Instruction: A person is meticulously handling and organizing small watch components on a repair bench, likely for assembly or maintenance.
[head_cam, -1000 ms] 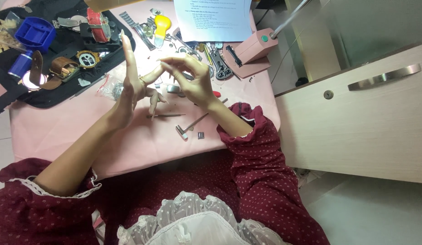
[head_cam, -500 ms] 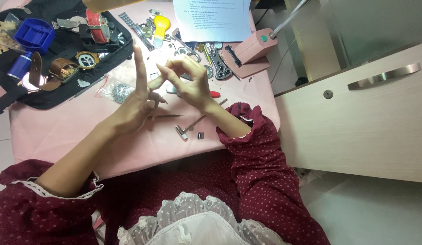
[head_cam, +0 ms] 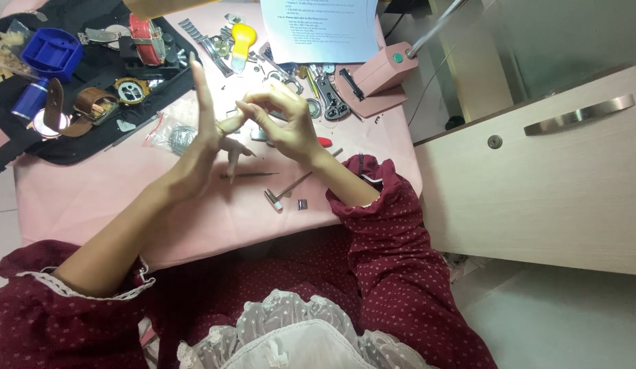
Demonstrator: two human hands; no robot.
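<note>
Fingertip work over the pink table — both hands raised clear of its surface, meeting in the air above the tools.

Left hand: forefinger straight up, the lower fingers curled toward the right hand. Whether they pinch anything I cannot tell.

Right hand: thumb and forefinger closed to a fine pinch, tips touching or just beside the left hand's curled fingers. Whatever sits in the pinch is too small to make out; it lies at the meeting point of the two hands, not on the table.

Beneath the hands: thin steel pin, small hammer and small metal block just beside the hammer's head, all lying free. Clear bag of metal bits near the left hand. Black tool mat with strapped watches further left.

Judgement: step in hand is the seating or passing of a tiny part between fingertips — bench tools untouched. Next move calls for a steady pinch, hands kept low over the table so a dropped part lands within reach, and one hand freed before the pin or hammer can be taken up.
</note>
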